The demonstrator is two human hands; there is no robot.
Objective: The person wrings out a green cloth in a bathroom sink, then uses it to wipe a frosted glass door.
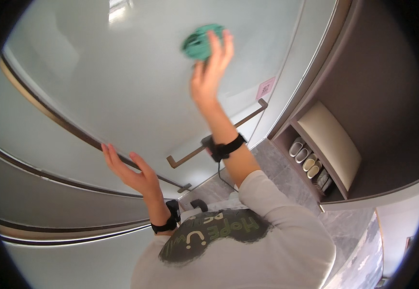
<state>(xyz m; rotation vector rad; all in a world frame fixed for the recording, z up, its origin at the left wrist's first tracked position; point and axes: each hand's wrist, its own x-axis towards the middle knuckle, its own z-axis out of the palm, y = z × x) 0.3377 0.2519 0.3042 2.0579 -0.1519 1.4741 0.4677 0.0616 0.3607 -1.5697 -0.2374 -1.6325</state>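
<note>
My right hand presses a crumpled green cloth against a pale, glossy door panel. Its fingers spread over the cloth, and both look slightly blurred. Lower left, my left hand has its fingers apart and holds nothing. Its fingertips are at the dark edge strip of the panel; whether they touch it I cannot tell. A brown bar handle crosses the panel behind my right forearm, which hides its middle. Above the handle's far end is a pink sticker bearing writing.
To the right, a brown cabinet has a padded beige seat. Several slippers fill the cubby beneath it. Grey marbled tiles cover the floor. More framed panels stand at the left. A black cable hangs from my right wristband.
</note>
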